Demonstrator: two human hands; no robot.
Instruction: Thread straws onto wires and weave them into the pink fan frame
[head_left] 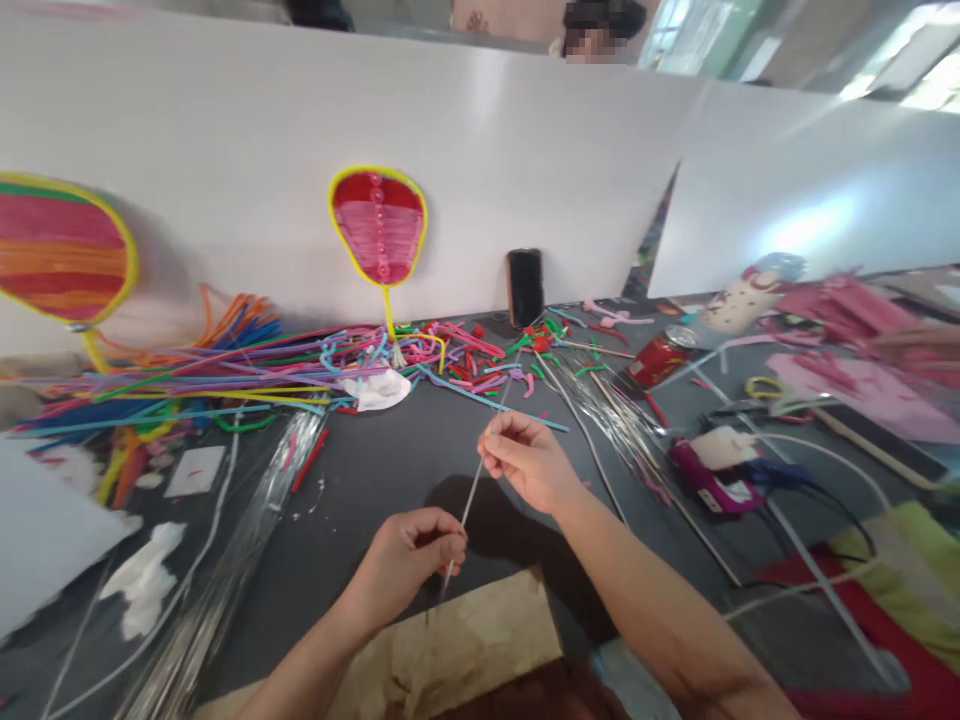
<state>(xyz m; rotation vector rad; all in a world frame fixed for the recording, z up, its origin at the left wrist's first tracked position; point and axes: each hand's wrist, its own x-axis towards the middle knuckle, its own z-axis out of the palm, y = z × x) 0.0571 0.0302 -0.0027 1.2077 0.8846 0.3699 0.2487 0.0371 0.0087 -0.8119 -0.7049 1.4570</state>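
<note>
Between my two hands runs a thin, pale wire-like stick [471, 498], slanting up to the right over the dark table. My left hand [409, 560] pinches its lower part between thumb and fingers. Higher up, my right hand [529, 460] grips it in a pinch too, and a fine end reaches beyond the fingertips toward the pile behind. Below my left hand lies a worn, pale yellow block [480, 640] at the table's near edge. Whether the stick's lower tip touches it, I cannot tell.
Colourful pipe cleaners [225, 375] heap along the back. Bundles of silvery wires [232, 560] lie at left and right. A fan-shaped craft [380, 225] and a phone [525, 288] lean on the white partition. Right are a red can [660, 358] and a purple power strip [712, 480] with cables.
</note>
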